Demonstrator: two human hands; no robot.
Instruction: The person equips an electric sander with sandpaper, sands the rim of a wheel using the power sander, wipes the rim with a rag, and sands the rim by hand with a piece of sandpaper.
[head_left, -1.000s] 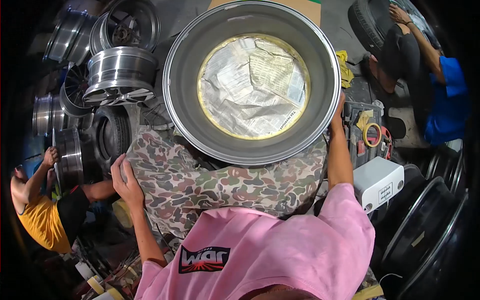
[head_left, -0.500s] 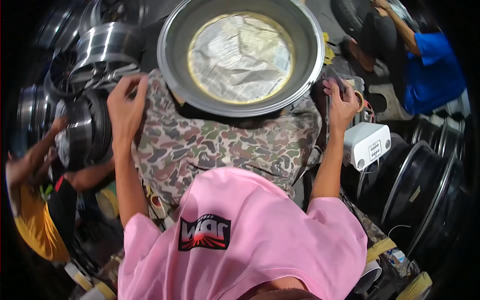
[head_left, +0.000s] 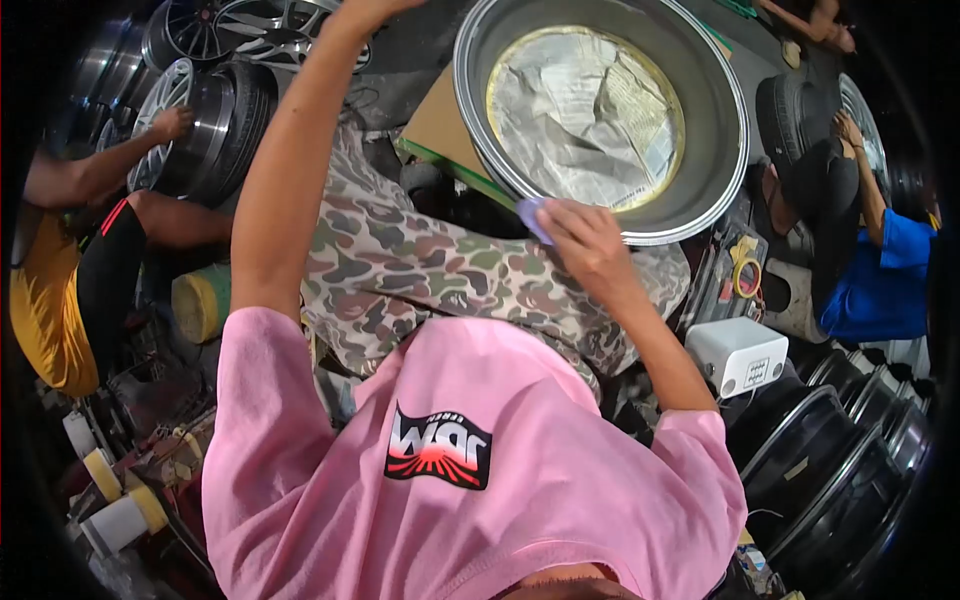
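Note:
A grey wheel rim [head_left: 715,185] lies tilted before my knees, its inside covered with crumpled newspaper [head_left: 560,110] edged in yellowish tape. My right hand [head_left: 592,248] pinches a small purple pad [head_left: 534,222] against the near-left lip of the rim. Whether the pad is abrasive paper or cloth I cannot make out. Beneath the rim a brown cardboard box [head_left: 452,125] with green edges shows. My left hand [head_left: 375,8] reaches to the top edge of the view, left of the rim; its fingers are cut off.
Other wheels [head_left: 205,120] stand at the left, where a person in yellow [head_left: 50,320] handles one. On the right, a person in blue [head_left: 875,285] touches another wheel. A white device [head_left: 735,355], a tape roll [head_left: 746,277] and stacked dark rims [head_left: 830,450] lie nearer.
The rim now sits further right in view, with the box exposed. My right hand has come leftward to the rim's near lip with the purple pad. My left hand has risen to the top edge.

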